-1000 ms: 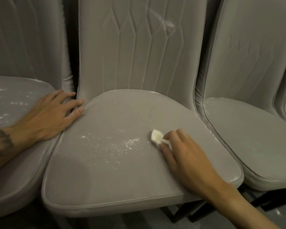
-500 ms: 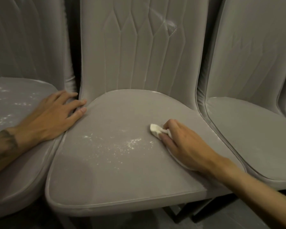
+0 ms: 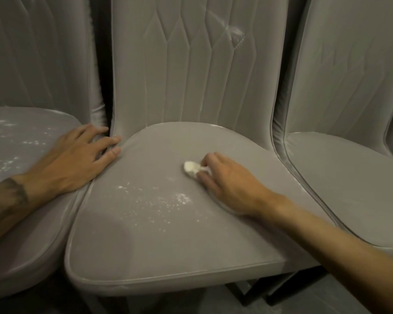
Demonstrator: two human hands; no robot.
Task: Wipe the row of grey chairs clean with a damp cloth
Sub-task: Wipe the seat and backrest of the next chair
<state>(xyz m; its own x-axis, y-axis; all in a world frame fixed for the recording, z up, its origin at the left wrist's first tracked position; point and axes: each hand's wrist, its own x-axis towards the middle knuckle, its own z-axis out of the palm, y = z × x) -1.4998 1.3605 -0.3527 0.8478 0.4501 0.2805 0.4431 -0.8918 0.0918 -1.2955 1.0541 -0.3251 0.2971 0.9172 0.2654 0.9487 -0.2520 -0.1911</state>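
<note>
Three chairs (image 3: 168, 241), maybe fourth — right hand (image 3: 227, 184) grips cloth (image 3: 190, 168).

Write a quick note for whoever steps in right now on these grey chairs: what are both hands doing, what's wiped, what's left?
Right grip: pinches the cloth, pressed on the middle seat, toward its back right.
Left grip: flat, resting on the edge of the left seat, fingertips at the gap between the chairs.
Done: the middle seat looks clean around and behind the cloth; the right seat shows no powder.
Left: powder on the middle seat, front-left of the cloth; a smear on its backrest; specks across the left seat.
</note>
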